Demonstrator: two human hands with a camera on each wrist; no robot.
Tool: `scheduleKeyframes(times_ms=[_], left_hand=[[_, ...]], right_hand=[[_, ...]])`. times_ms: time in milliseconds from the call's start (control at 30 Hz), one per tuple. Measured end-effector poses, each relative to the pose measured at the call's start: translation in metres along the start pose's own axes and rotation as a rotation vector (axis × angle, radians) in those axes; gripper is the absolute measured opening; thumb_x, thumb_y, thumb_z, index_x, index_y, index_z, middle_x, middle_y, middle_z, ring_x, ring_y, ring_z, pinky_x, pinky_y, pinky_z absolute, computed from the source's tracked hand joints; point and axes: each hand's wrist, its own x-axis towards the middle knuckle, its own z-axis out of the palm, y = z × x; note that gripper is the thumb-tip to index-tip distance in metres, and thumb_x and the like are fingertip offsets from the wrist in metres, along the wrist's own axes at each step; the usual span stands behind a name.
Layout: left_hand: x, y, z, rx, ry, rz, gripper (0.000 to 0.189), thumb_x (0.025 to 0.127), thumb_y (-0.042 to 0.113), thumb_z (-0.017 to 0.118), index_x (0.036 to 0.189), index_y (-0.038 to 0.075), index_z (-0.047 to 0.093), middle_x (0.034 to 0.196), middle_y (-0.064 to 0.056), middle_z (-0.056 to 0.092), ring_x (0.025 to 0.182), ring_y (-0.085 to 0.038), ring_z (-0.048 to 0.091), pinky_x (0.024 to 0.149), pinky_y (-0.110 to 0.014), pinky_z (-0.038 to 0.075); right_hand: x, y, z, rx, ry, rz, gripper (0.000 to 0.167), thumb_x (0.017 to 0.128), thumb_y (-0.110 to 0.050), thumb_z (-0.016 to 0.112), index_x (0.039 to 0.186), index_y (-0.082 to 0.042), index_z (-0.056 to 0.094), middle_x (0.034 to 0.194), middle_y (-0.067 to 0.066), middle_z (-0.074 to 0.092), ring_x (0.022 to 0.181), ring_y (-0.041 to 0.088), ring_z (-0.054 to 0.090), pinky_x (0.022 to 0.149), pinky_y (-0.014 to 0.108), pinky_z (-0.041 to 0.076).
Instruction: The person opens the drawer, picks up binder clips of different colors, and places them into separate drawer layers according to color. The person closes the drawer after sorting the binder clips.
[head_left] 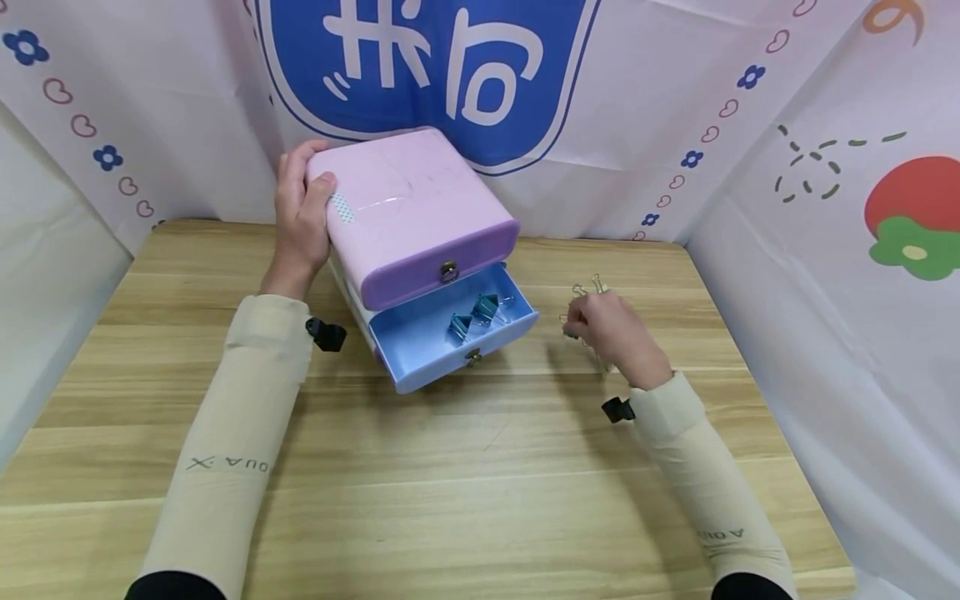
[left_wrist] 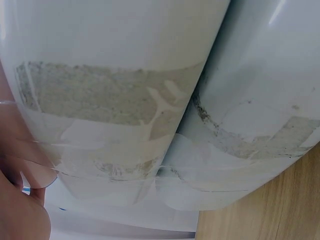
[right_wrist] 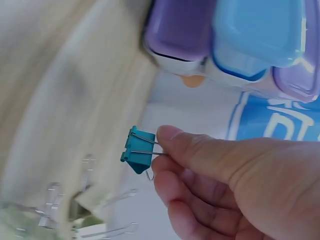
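Observation:
A storage box with a pink-lilac top stands at the back of the table. Its blue drawer is pulled out and holds two teal binder clips. My left hand grips the box's back left corner, thumb on top. In the left wrist view, the box's white side fills most of the frame. Right of the drawer, my right hand pinches a teal binder clip by its wire handles. Just beyond it lie several pale binder clips, partly hidden by the hand in the head view.
The wooden table runs up to a white cloth backdrop with a blue printed sign, close behind the box. More white cloth hangs along the right side. Another purple drawer front borders the blue one.

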Motion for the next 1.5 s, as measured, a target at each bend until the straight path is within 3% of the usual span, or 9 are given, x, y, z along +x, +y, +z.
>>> scheduleKeyframes(times_ms=[367,667,867,1100,1500], left_hand=[[-0.001,0.001,0.000,-0.005,0.002,0.006,0.050,0.101,0.026,0.042,0.146,0.008,0.055,0.124,0.012,0.045,0.116,-0.005,0.042,0.104,-0.025,0.033],[0.006,-0.015,0.000,0.004,0.002,0.006,0.052,0.101,0.028,0.042,0.148,0.009,0.054,0.127,0.013,0.045,0.118,-0.005,0.042,0.104,-0.026,0.033],[0.009,-0.021,0.000,0.011,0.001,0.001,0.052,0.102,0.028,0.043,0.149,0.011,0.053,0.127,0.013,0.045,0.118,-0.005,0.042,0.104,-0.026,0.033],[0.008,-0.017,0.000,0.012,0.004,0.005,0.052,0.101,0.027,0.043,0.148,0.010,0.054,0.128,0.012,0.046,0.119,-0.005,0.042,0.105,-0.025,0.033],[0.006,-0.012,0.000,0.002,0.006,0.007,0.052,0.101,0.026,0.042,0.148,0.007,0.054,0.129,0.009,0.047,0.119,-0.005,0.042,0.106,-0.025,0.033]], right_hand=[[-0.001,-0.028,-0.040,-0.016,0.116,-0.065,0.009,0.094,-0.014,0.080,0.092,-0.006,0.080,0.077,0.005,0.073,0.065,0.017,0.061,0.065,0.034,0.052],[-0.004,-0.051,-0.057,-0.028,0.170,-0.111,0.010,0.093,-0.017,0.081,0.094,-0.007,0.080,0.078,0.003,0.074,0.064,0.016,0.061,0.065,0.033,0.053],[-0.008,-0.063,-0.062,-0.027,0.181,-0.152,0.011,0.093,-0.017,0.082,0.096,-0.007,0.082,0.082,0.004,0.077,0.064,0.015,0.064,0.067,0.031,0.056],[-0.008,-0.077,-0.062,-0.043,0.194,-0.209,0.011,0.094,-0.018,0.081,0.096,-0.007,0.081,0.081,0.003,0.076,0.064,0.014,0.063,0.066,0.032,0.055],[-0.001,-0.122,-0.059,-0.022,0.168,-0.336,0.010,0.096,-0.019,0.078,0.091,-0.011,0.079,0.081,-0.002,0.075,0.068,0.012,0.063,0.065,0.030,0.054]])
